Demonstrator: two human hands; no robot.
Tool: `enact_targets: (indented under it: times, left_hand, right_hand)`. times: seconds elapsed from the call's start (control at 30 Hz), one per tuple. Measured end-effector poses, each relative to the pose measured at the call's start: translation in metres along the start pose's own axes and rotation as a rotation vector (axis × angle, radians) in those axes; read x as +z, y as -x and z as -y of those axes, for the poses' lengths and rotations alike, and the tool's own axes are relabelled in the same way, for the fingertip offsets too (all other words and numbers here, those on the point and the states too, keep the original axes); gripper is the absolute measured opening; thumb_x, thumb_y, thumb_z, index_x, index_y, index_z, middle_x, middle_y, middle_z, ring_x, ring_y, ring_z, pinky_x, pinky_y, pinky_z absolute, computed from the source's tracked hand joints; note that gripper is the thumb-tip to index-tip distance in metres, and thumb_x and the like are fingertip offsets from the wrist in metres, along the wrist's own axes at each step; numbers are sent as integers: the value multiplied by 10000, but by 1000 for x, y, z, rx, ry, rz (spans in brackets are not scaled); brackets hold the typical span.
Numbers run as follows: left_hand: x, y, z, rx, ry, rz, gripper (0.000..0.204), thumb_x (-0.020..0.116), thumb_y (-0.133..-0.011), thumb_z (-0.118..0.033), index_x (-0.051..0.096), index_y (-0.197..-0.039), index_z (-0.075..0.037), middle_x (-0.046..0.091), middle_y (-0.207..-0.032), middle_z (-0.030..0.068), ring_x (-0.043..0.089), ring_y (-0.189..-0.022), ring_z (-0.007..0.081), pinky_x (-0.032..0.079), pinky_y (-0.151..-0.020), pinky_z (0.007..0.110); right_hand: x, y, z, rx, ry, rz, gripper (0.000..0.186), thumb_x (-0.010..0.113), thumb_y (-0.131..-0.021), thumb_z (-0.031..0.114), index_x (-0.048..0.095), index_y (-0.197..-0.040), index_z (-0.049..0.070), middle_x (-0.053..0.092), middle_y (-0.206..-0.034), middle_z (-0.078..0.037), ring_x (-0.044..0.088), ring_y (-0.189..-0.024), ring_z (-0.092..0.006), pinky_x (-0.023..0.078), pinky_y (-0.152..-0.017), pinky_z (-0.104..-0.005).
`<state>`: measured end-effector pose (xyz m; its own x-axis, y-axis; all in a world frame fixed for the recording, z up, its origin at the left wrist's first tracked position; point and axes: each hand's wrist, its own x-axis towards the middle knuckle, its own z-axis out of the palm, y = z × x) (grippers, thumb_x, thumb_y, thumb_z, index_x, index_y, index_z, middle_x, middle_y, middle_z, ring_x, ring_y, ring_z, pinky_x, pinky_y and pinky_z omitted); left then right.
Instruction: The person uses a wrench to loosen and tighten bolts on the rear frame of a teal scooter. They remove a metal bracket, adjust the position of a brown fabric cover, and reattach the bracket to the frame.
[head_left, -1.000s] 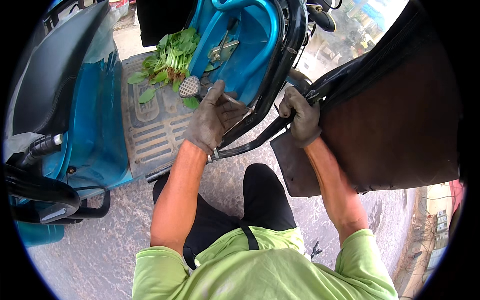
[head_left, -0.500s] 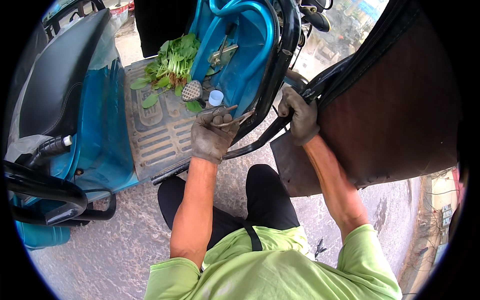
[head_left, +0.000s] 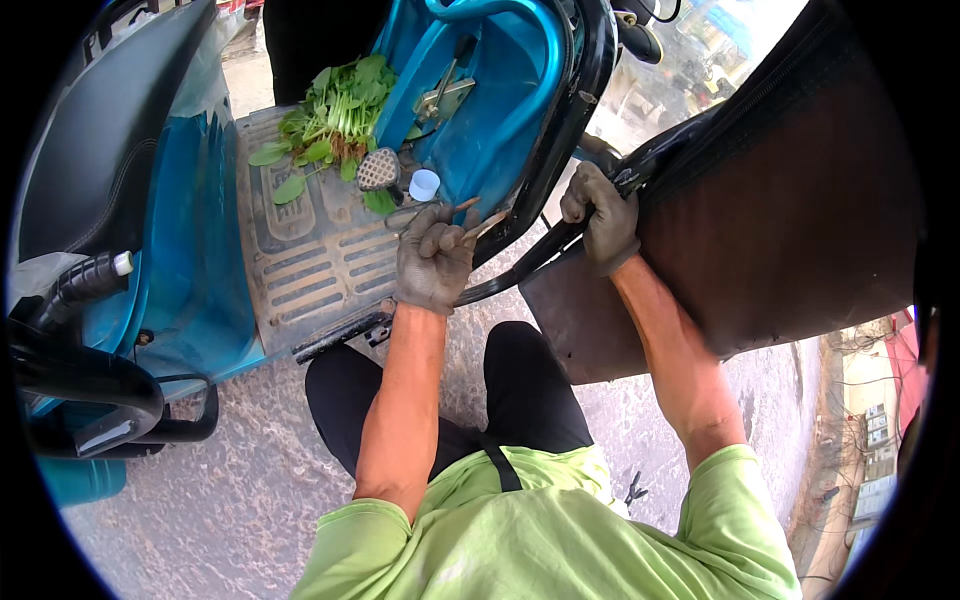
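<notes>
My left hand [head_left: 433,262], in a grey glove, is closed above the right edge of the vehicle's footboard [head_left: 330,270]. Two thin brown prongs [head_left: 487,223] stick out of its fist toward the black tube frame; the rest of what it holds is hidden. My right hand [head_left: 606,215], gloved too, is curled beside the black edge [head_left: 640,170] of a large brown leather-like panel [head_left: 780,210]. Its fingers hide what lies in them. A white cap [head_left: 424,184] and a pedal with a studded pad [head_left: 379,170] are just beyond my left hand.
A bunch of leafy greens [head_left: 345,105] with roots lies on the far footboard. To the left is a black seat [head_left: 90,140] on a blue body. A blue front shell [head_left: 480,130] holds a metal latch piece [head_left: 443,98]. A black tube frame [head_left: 500,285] curves between my hands.
My left hand has shifted slightly right and up, its wrist turned so the prongs point more upward. The right hand stays at the panel's edge, and the view has moved a little.
</notes>
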<state>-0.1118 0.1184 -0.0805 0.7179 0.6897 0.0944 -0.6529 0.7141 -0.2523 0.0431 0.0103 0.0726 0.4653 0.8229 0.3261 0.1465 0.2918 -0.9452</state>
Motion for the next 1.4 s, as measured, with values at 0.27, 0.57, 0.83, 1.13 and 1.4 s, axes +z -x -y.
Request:
enact_targets:
  times: [0.27, 0.57, 0.83, 1.13, 1.4]
  left_hand:
    - [56, 19, 37, 218, -740, -52, 215, 535, -1073, -183, 602, -1154, 5, 337, -554, -22, 403, -551, 114, 548, -883, 353]
    - [29, 31, -10, 36, -1236, 118, 268, 611, -1040, -264, 664, -1082, -5, 554, -673, 1, 474, -540, 76, 422, -512, 262]
    - [-5, 20, 16, 229, -423, -49, 284, 621, -1045, -291, 617, -903, -46, 330, -508, -34, 263, -437, 80, 549, -891, 347]
    - [-30, 8, 1, 149, -368, 41, 217, 671, -1020, -271, 628, -936, -76, 423, -584, -51, 365, -510, 79, 563, -832, 318]
    - [-110, 25, -54, 569, -1765, -181, 159, 643, -948, -81, 671, -1101, -47, 678, -880, 90, 682, -818, 214, 560, -761, 385]
  right_hand:
    - [-10, -4, -3, 12, 43, 77, 226, 511, -995, 141, 454, -777, 116, 351, -670, 7, 403, -545, -138, 345, -547, -297]
    - [-15, -3, -5, 27, 0, 22, 357, 510, -986, 83, 503, -1332, -3, 412, -729, -3, 450, -569, -135, 411, -553, -315]
    - [-7, -2, -2, 15, -35, -81, 188, 591, -992, 105, 584, -1132, -20, 519, -695, -38, 532, -551, -153, 481, -533, -340]
    - [4, 0, 8, 47, -16, -109, 267, 527, -947, 34, 542, -1202, -41, 459, -730, -26, 472, -559, -149, 437, -545, -323]
    - [5, 2, 3, 39, -96, -104, 264, 542, -952, 47, 541, -1193, -59, 463, -722, -30, 447, -547, -136, 416, -531, -314]
